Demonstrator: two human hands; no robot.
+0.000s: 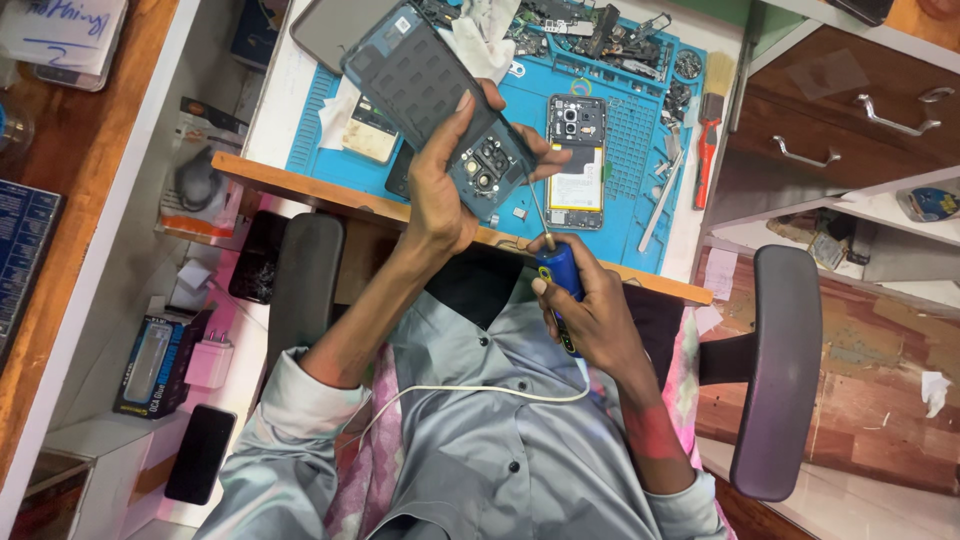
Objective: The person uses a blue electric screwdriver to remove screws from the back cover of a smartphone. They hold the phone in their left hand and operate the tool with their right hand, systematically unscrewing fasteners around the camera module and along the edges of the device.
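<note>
A blue mat (620, 150) covers a white bench crowded with parts, a brush (710, 120) and an opened phone (576, 160); wooden drawers (850, 110) stand to the right. Little free room — the bench edge sits close to the chest. Left hand (445, 190) grips a phone cover (440, 95), raised over the mat. Right hand (590, 310) clenches a screwdriver (555, 270) just below, tip at the cover's camera end.

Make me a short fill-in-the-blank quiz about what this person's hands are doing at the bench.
1. The left hand holds a dark phone back panel above the ____ silicone work mat.
2. The right hand grips a blue-handled ____.
3. A red-handled ____ lies at the mat's right edge.

Missing: blue; screwdriver; brush
</note>
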